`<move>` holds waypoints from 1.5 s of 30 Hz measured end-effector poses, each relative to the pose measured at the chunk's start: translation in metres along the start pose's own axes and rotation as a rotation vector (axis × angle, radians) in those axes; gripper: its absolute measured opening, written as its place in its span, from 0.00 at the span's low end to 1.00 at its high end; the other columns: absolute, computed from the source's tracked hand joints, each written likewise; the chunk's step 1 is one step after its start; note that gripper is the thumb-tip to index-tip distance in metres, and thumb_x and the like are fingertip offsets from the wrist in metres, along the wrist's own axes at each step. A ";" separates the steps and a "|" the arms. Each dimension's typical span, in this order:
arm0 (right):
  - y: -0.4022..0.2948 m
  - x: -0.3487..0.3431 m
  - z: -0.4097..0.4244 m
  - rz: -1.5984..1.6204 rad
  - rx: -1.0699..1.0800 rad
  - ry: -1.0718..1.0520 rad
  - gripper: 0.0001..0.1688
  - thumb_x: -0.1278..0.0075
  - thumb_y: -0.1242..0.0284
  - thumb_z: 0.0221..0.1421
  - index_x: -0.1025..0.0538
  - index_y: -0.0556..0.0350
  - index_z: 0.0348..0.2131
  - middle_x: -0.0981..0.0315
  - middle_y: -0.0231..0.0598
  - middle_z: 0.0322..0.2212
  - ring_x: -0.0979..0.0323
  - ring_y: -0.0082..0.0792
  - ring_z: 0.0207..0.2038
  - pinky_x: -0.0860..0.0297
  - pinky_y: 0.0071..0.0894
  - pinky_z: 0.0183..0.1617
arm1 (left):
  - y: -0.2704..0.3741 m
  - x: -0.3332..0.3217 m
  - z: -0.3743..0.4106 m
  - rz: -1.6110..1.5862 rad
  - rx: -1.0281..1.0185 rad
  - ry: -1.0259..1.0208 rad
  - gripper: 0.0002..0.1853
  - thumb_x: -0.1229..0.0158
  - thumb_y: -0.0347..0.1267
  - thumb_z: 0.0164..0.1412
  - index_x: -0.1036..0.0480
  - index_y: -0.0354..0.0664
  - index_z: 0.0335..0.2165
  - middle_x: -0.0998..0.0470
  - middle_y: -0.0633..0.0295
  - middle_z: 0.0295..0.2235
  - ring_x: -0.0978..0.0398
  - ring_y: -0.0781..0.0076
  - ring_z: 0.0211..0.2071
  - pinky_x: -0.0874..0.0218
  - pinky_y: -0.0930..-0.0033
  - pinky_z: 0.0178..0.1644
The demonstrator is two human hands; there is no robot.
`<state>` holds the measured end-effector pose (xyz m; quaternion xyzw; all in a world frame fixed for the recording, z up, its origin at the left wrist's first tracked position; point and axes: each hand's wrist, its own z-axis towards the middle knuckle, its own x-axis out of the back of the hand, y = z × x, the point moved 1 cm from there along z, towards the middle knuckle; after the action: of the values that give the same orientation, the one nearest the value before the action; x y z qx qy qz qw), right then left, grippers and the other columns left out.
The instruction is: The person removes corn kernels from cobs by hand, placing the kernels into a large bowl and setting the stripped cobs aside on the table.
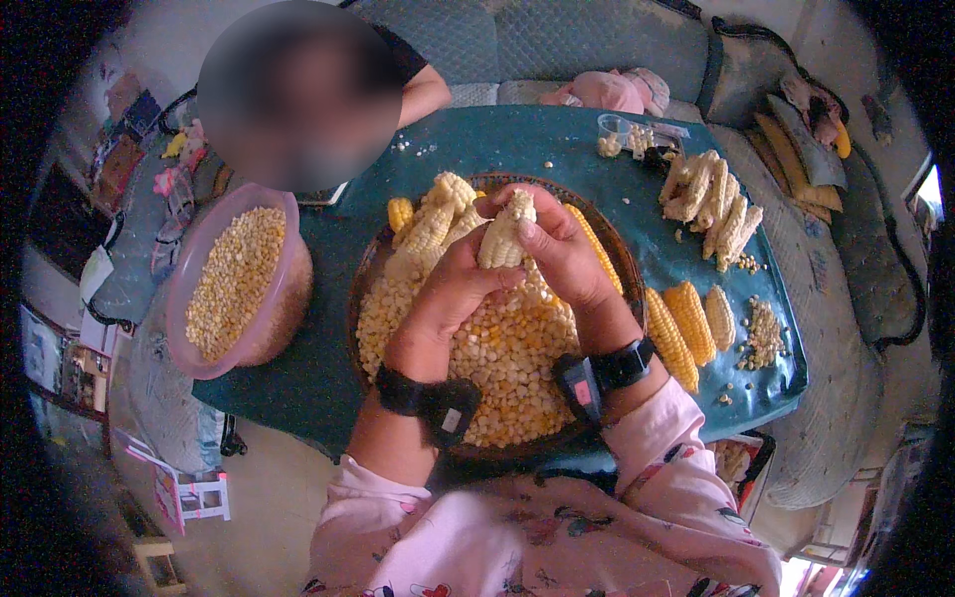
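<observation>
Between my two hands is a pale corn cob (504, 242), its upper end stripped of kernels and its lower part still covered in them. My left hand (462, 280) grips its lower side. With thumb and fingers, my right hand (559, 246) holds it from the right. Both hands are above a round woven basket (640, 298) heaped with loose white and yellow kernels (515, 373). Several whitish cobs (436, 216) lie at the basket's back left, and a yellow cob (597, 242) rests inside its right edge.
A pink plastic tub (291, 328) of kernels stands left on the green-covered table (328, 403). To the right are bare cobs (709, 198), unshelled ears (683, 321) and a small kernel pile (762, 336). Another person's arm (425, 97) rests at the far edge, before a sofa (552, 45).
</observation>
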<state>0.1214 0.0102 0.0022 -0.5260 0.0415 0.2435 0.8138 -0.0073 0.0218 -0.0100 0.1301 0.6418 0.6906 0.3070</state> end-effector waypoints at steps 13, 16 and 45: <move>0.006 0.009 0.006 0.005 -0.034 0.232 0.16 0.61 0.66 0.53 0.36 0.57 0.40 0.35 0.39 0.37 0.37 0.29 0.40 0.40 0.28 0.45 | 0.007 -0.007 -0.002 0.338 -0.069 0.201 0.21 0.50 0.32 0.51 0.42 0.40 0.44 0.33 0.65 0.32 0.34 0.81 0.27 0.40 0.81 0.22; 0.011 0.012 0.006 -0.051 -0.011 0.253 0.16 0.62 0.67 0.54 0.36 0.57 0.40 0.34 0.38 0.37 0.36 0.29 0.40 0.40 0.27 0.45 | 0.011 -0.008 -0.005 0.387 -0.017 0.194 0.21 0.53 0.33 0.52 0.42 0.39 0.45 0.33 0.62 0.34 0.34 0.77 0.29 0.39 0.77 0.28; 0.002 0.002 0.003 -0.146 0.181 0.236 0.15 0.57 0.75 0.50 0.37 0.56 0.41 0.36 0.34 0.38 0.37 0.26 0.40 0.40 0.24 0.45 | 0.007 0.001 0.000 -0.080 0.109 0.222 0.19 0.56 0.36 0.53 0.40 0.45 0.45 0.32 0.69 0.33 0.37 0.85 0.24 0.46 0.85 0.21</move>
<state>0.1216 0.0144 0.0012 -0.4772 0.1203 0.1154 0.8628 -0.0099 0.0228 -0.0039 0.0435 0.7133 0.6518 0.2539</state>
